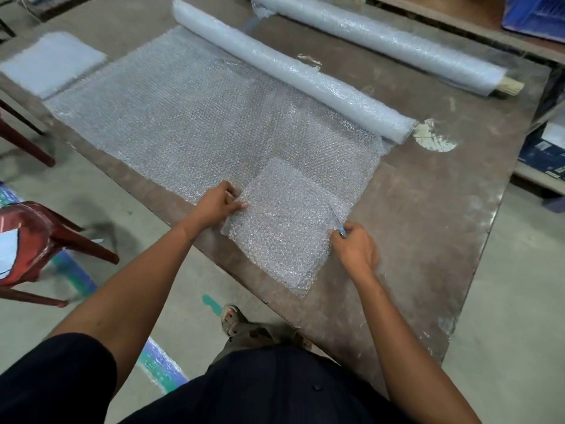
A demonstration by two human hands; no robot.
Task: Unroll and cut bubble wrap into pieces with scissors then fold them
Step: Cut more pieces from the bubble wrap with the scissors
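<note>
A bubble wrap roll lies across the brown table, with a wide sheet unrolled from it toward me. A smaller cut piece lies on the sheet's near right corner, reaching over the table edge. My left hand pinches the left edge of that piece. My right hand grips scissors at the piece's right edge; the thin blades point away from me along that edge, and the blue handle is mostly hidden in my fingers.
A second roll lies at the back of the table. A stack of folded pieces sits at the far left corner. Red chairs stand on the floor to the left. Shelves with boxes line the right.
</note>
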